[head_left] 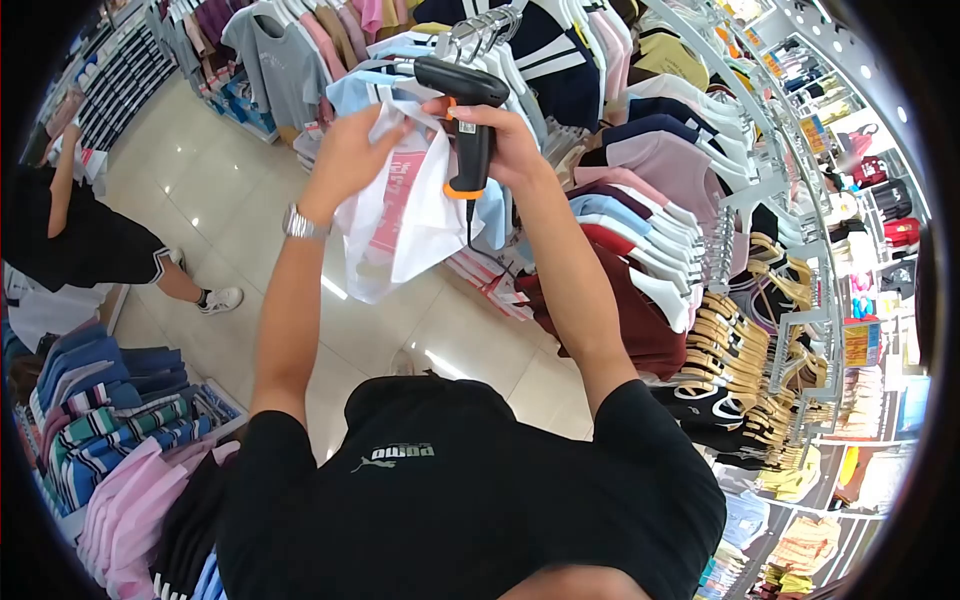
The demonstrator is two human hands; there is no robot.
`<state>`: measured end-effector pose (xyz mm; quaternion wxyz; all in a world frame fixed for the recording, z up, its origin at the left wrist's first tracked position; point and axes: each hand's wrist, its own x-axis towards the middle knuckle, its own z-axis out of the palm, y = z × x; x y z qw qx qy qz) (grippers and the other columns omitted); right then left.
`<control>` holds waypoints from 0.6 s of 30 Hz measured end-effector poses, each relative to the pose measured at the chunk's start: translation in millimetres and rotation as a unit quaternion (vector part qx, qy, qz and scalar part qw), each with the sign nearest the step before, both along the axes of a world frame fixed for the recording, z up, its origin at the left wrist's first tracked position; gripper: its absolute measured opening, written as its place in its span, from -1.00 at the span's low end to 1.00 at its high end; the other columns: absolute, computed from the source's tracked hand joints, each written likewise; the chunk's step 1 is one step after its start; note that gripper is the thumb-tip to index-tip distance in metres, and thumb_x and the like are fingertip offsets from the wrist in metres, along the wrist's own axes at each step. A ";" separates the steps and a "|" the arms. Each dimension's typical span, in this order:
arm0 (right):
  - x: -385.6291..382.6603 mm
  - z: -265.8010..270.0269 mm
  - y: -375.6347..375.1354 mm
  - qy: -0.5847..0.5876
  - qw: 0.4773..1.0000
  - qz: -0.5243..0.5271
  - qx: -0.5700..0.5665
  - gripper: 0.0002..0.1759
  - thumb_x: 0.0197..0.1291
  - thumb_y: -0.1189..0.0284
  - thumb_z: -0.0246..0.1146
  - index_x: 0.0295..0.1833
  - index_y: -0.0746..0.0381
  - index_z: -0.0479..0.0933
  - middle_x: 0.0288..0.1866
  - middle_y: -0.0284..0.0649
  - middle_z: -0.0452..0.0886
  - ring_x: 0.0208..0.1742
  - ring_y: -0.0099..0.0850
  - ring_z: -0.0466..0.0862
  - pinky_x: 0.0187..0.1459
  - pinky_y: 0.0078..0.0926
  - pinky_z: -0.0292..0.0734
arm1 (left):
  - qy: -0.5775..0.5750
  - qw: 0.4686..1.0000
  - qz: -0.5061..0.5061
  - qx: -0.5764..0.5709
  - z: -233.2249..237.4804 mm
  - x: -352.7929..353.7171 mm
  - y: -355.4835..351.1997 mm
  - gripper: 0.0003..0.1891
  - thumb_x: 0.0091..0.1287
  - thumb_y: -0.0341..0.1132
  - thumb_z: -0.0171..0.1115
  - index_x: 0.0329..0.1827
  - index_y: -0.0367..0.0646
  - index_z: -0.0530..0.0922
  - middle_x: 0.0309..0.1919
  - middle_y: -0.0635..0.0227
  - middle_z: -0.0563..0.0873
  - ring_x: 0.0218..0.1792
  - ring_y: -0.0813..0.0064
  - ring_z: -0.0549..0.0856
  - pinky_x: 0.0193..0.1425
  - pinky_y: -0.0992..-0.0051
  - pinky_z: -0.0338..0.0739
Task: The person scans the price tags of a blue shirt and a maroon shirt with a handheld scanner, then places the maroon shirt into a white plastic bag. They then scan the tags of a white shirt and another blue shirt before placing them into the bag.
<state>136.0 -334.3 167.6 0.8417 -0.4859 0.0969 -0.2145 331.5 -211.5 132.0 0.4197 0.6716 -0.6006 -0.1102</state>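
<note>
My left hand grips the upper left edge of a white plastic bag with a red printed panel. In my right hand is a black and orange barcode scanner, its head at the top and its cable hanging from the handle. The fingers of my right hand also reach the bag's top edge, beside the scanner. The bag hangs down between my forearms, in front of hanging clothes. A silver watch is on my left wrist.
Hanging shirts line the right side, above wooden hangers. Grey shirts hang at the upper left. A person in black stands at the left on the tiled floor. Folded clothes lie at the lower left.
</note>
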 end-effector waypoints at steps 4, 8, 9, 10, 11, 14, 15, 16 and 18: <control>-1.7 21.3 -19.5 0.022 0.995 -0.085 -0.044 -0.55 0.13 0.53 0.36 0.17 0.32 0.55 0.05 -0.15 0.70 -0.02 -0.32 0.71 0.12 -0.27 0.63 | 0.034 0.994 -0.022 -0.099 29.0 13.1 -48.3 -0.65 0.44 -0.10 0.29 -0.16 -0.30 0.63 -0.47 0.19 0.70 -0.46 0.50 0.62 -0.33 0.43 0.44; 12.5 32.7 -33.9 0.030 0.977 -0.153 -0.143 -0.52 0.10 0.51 0.44 0.16 0.33 0.55 0.04 -0.16 0.66 0.02 -0.33 0.68 0.07 -0.33 0.54 | -0.042 0.994 0.010 -0.098 55.7 25.0 -88.0 -0.54 0.39 0.10 0.27 -0.21 -0.21 0.70 -0.49 0.14 0.72 -0.39 0.15 0.72 -0.27 0.22 0.53; 17.7 34.2 -37.9 0.036 0.971 -0.170 -0.164 -0.52 0.09 0.52 0.45 0.15 0.33 0.55 0.01 -0.17 0.66 0.01 -0.34 0.68 0.06 -0.34 0.53 | -0.062 0.993 0.022 -0.098 60.7 26.4 -94.6 -0.54 0.38 0.11 0.27 -0.21 -0.19 0.71 -0.47 0.15 0.73 -0.37 0.15 0.73 -0.25 0.23 0.55; 21.9 36.2 -40.6 0.033 0.968 -0.185 -0.165 -0.52 0.02 0.54 0.50 0.09 0.33 0.56 -0.05 -0.19 0.62 -0.04 -0.37 0.65 0.03 -0.38 0.51 | -0.082 0.991 0.033 -0.099 65.0 28.1 -101.8 -0.53 0.38 0.12 0.26 -0.21 -0.18 0.72 -0.46 0.16 0.75 -0.35 0.15 0.75 -0.23 0.23 0.57; 24.9 37.6 -41.7 0.040 0.963 -0.208 -0.168 -0.53 0.01 0.55 0.51 0.07 0.33 0.56 -0.05 -0.19 0.62 -0.05 -0.38 0.64 0.04 -0.38 0.51 | -0.101 0.989 0.045 -0.100 67.4 29.8 -108.8 -0.53 0.38 0.14 0.26 -0.21 -0.17 0.73 -0.44 0.17 0.76 -0.33 0.16 0.76 -0.21 0.23 0.60; 33.9 38.8 -45.9 0.065 0.944 -0.265 -0.183 -0.56 -0.02 0.57 0.52 0.01 0.33 0.58 -0.08 -0.20 0.62 -0.08 -0.41 0.63 0.02 -0.38 0.51 | -0.142 0.986 0.043 -0.070 67.5 42.7 -131.1 -0.53 0.37 0.15 0.25 -0.19 -0.14 0.75 -0.37 0.18 0.79 -0.28 0.16 0.78 -0.14 0.25 0.64; 36.5 37.5 -48.9 0.075 0.937 -0.281 -0.194 -0.57 -0.04 0.57 0.53 -0.01 0.33 0.59 -0.10 -0.21 0.62 -0.10 -0.41 0.63 0.01 -0.39 0.52 | -0.154 0.986 0.041 -0.053 67.8 44.2 -134.5 -0.53 0.37 0.14 0.25 -0.19 -0.14 0.75 -0.37 0.18 0.80 -0.27 0.15 0.78 -0.13 0.25 0.64; 38.8 35.8 -52.2 0.086 0.929 -0.297 -0.204 -0.59 -0.05 0.58 0.53 -0.04 0.33 0.59 -0.12 -0.21 0.62 -0.11 -0.42 0.64 -0.01 -0.39 0.54 | -0.160 0.985 0.045 -0.046 66.7 45.0 -136.7 -0.53 0.37 0.14 0.25 -0.18 -0.14 0.75 -0.38 0.17 0.79 -0.28 0.15 0.78 -0.14 0.25 0.64; 43.4 30.5 -60.4 0.101 0.917 -0.321 -0.213 -0.63 -0.06 0.58 0.52 -0.09 0.33 0.60 -0.18 -0.23 0.64 -0.17 -0.41 0.66 -0.06 -0.40 0.56 | -0.170 0.983 0.053 -0.032 65.2 45.4 -141.4 -0.54 0.36 0.12 0.26 -0.18 -0.16 0.75 -0.39 0.16 0.79 -0.29 0.14 0.78 -0.16 0.24 0.63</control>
